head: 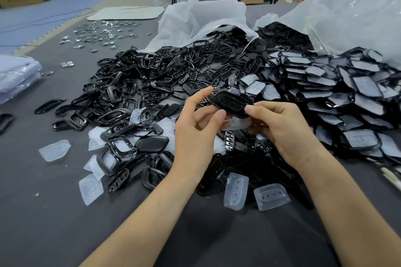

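**Both hands on one black shell, above the heap**

Left hand and right hand meet mid-scene over the grey cloth-covered table. Between them is a black oval plastic shell, held clear of the table and tilted.

- Left hand: thumb and near-straight forefinger pinch the shell's left end; other fingers loosely curled.
- Right hand: thumb presses on the shell's right end, fingers curled underneath.
- A translucent whitish silicone pad sits just under the shell; cannot tell which fingers carry it.

Behind and left: a loose heap of black plastic frames spilling from a clear plastic bag. Right: overlapping black-rimmed pads. Near: two loose translucent pads.
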Tool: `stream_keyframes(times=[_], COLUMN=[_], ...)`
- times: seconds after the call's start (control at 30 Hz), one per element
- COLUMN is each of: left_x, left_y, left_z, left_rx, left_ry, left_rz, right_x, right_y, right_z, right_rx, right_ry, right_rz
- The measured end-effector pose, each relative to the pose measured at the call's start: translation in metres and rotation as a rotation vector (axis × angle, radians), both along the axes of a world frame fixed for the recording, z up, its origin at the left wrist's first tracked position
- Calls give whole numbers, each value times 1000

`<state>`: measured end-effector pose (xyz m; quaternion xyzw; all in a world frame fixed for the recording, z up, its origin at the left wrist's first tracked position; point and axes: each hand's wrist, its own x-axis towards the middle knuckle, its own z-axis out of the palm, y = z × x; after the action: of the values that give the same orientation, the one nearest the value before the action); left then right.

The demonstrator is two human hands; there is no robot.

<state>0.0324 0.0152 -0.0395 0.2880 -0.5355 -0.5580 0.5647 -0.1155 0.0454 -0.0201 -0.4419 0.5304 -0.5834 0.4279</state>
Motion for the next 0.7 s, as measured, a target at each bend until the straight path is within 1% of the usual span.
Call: stream_keyframes(times=[0.27,0.53,0.7], left_x=[1,0,-3], left_y=[-1,-3,-3], left_z=[0,-4,-6], left_rx=[77,81,93], left_ry=[43,-26,-46], left_rz=[-39,-33,-28], right_x=[1,4,5], right_y=[-1,0,0], right_z=[-3,-4,-7], right_rx=[-18,-26,-19], right_ry=[113,149,168], right_rz=[-14,17,1])
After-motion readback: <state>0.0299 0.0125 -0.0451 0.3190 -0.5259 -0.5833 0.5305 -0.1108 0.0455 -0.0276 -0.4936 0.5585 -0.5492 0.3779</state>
